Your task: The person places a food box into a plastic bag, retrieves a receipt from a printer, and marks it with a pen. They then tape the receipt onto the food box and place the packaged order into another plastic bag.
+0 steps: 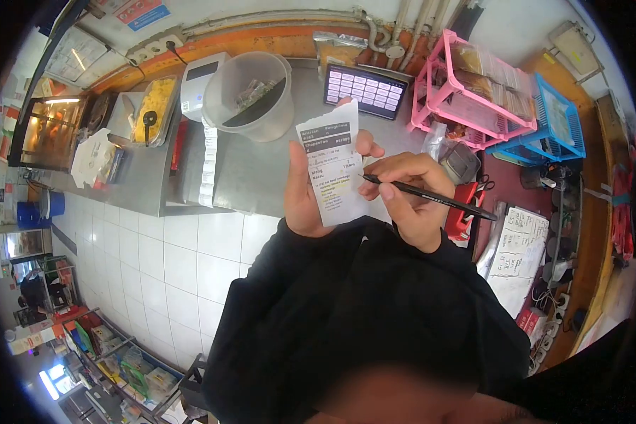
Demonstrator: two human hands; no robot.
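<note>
My left hand (305, 185) grips a printed paper receipt (336, 166), holding it upright in front of my chest. Its fingers wrap behind the paper and the thumb lies along the left edge. Dark header bands and a yellow highlighted line show on the receipt. In my right hand (413, 198) is a black pen (434, 196), pinched between thumb and fingers. The pen tip is right at the receipt's right side, near the middle lines of print. Beyond both hands, a tablet (364, 90) with a grid of buttons on its screen stands on the metal counter (251, 169).
A clear plastic bucket (251, 99) stands beside a white receipt printer (203, 74), whose paper strip (208, 166) hangs down. Pink baskets (473, 113) and a blue basket (551, 124) stack at right. Scissors (483, 185) and a written notebook (519, 240) lie on the red surface.
</note>
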